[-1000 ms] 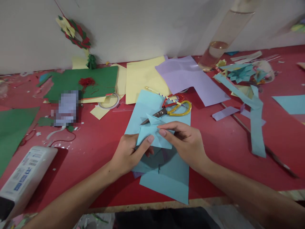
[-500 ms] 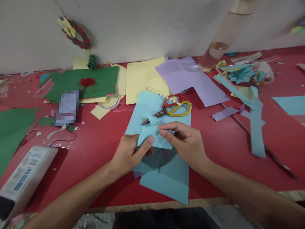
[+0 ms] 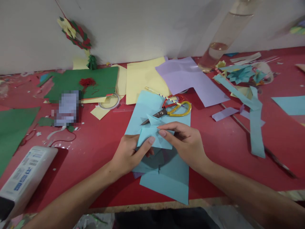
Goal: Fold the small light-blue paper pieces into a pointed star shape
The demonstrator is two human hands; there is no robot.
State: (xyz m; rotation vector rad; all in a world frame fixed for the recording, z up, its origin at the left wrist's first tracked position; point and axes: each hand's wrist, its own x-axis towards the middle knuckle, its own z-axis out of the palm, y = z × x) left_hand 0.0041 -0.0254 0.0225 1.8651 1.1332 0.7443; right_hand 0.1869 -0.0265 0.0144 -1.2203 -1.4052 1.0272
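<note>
A small folded piece of light blue paper [image 3: 158, 140] is held between both hands, above larger blue sheets [image 3: 175, 178] on the table. My left hand [image 3: 131, 148] pinches its left side, thumb on top and fingers underneath. On the right edge, my right hand [image 3: 184, 140] grips the paper between thumb and index finger. Just beyond lie scissors with yellow handles [image 3: 177, 111], blades pointing left. A small folded blue point [image 3: 153, 120] shows by the blades. Behind the scissors is a spotted pencil [image 3: 163, 96], partly over a red-handled tool.
Yellow paper [image 3: 145, 76], purple paper [image 3: 188, 76] and green paper [image 3: 105, 79] lie toward the wall. A bottle of liquid [image 3: 216, 47] stands at the back right near paper strips [image 3: 257, 127]. At left are a tape roll [image 3: 115, 106], a blurred-out rectangular object and a white power strip [image 3: 30, 171].
</note>
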